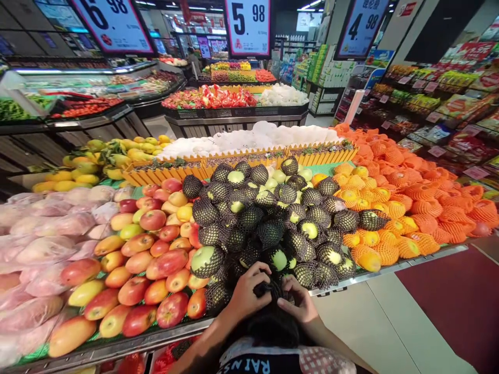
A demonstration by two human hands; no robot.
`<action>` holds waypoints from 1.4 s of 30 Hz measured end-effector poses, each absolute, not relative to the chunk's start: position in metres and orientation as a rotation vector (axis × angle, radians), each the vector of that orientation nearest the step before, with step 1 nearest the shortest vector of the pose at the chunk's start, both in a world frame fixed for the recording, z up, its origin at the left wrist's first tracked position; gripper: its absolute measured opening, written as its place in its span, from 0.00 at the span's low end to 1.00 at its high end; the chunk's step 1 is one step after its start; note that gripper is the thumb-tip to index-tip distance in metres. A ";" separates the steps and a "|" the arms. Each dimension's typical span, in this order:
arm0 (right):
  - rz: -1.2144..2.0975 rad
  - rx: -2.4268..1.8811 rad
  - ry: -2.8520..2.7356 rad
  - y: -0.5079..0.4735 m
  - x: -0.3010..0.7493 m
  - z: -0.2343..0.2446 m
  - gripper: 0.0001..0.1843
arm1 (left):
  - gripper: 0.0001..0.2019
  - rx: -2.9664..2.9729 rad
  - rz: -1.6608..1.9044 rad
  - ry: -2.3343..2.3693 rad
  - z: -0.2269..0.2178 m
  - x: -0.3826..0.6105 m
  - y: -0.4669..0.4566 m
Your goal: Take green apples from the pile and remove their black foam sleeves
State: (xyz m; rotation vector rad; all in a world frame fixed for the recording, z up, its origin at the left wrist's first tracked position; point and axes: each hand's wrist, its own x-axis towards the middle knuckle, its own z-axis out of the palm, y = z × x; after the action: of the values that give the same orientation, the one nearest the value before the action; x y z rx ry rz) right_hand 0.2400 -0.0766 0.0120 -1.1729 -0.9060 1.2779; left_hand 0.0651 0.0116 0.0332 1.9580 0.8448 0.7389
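Observation:
My left hand (249,292) is closed with its fingers curled around a black foam fruit net (263,289), just above the front edge of the display. Close beside it, my right hand (303,304) has its thumb and fingers bent around the other side of the same dark net. Whether a fruit sits inside the net is hidden. Right beyond my fingers lies a green fruit (278,259) partly wrapped in black netting. It belongs to a heap of green fruits in black nets (236,200).
Red and yellow apples (158,262) lie to the left, beyond them pink bagged fruit (54,223). Fruit in yellow nets (384,228) and orange nets (424,187) fills the right. A little yellow fence (205,167) crosses behind. The metal display edge (187,328) runs along the front.

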 end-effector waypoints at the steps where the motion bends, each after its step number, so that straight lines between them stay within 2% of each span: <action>1: 1.255 -1.151 -0.965 -0.076 0.243 0.016 0.21 | 0.06 1.957 0.772 0.910 0.035 0.064 0.011; 6: 1.396 -1.031 -1.039 -0.077 0.261 0.032 0.16 | 0.06 1.945 0.885 1.086 0.040 0.071 0.009; 10: 1.502 -1.092 -0.918 -0.076 0.281 0.034 0.20 | 0.08 1.884 0.835 1.081 0.044 0.093 0.003; 14: 1.683 -0.961 -0.871 -0.077 0.311 0.034 0.19 | 0.09 1.892 0.840 1.133 0.051 0.126 -0.003; 18: 1.734 -0.922 -0.859 -0.083 0.351 0.035 0.17 | 0.04 1.986 0.788 1.021 0.056 0.160 -0.001; 21: 1.673 -0.964 -0.843 -0.087 0.385 0.032 0.17 | 0.11 2.074 0.820 0.919 0.066 0.178 0.013; 23: 1.647 -1.005 -0.828 -0.089 0.407 0.028 0.18 | 0.16 2.139 0.877 1.000 0.078 0.188 0.030; 25: 1.633 -1.042 -0.809 -0.092 0.428 0.025 0.20 | 0.16 2.194 0.893 1.156 0.093 0.202 0.051; 28: 1.604 -1.056 -0.796 -0.096 0.456 0.018 0.20 | 0.06 2.251 0.738 1.376 0.112 0.233 0.088; 32: 1.571 -1.060 -0.777 -0.099 0.489 0.008 0.21 | 0.20 2.504 0.316 1.466 0.118 0.289 0.147; 35: 1.519 -1.079 -0.736 -0.098 0.514 0.000 0.20 | 0.17 2.543 0.116 1.660 0.116 0.320 0.201; 39: 1.457 -1.091 -0.713 -0.091 0.547 -0.014 0.18 | 0.13 2.421 0.088 1.993 0.124 0.328 0.271; 42: 1.405 -1.127 -0.681 -0.080 0.565 -0.027 0.18 | 0.10 2.372 0.067 2.067 0.133 0.333 0.305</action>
State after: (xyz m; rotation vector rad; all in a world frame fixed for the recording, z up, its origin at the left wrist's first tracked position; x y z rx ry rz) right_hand 0.5653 -0.0797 -0.0269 -1.1267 -0.6814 1.4046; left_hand 0.3332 0.3046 0.1330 2.3724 2.0668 0.0670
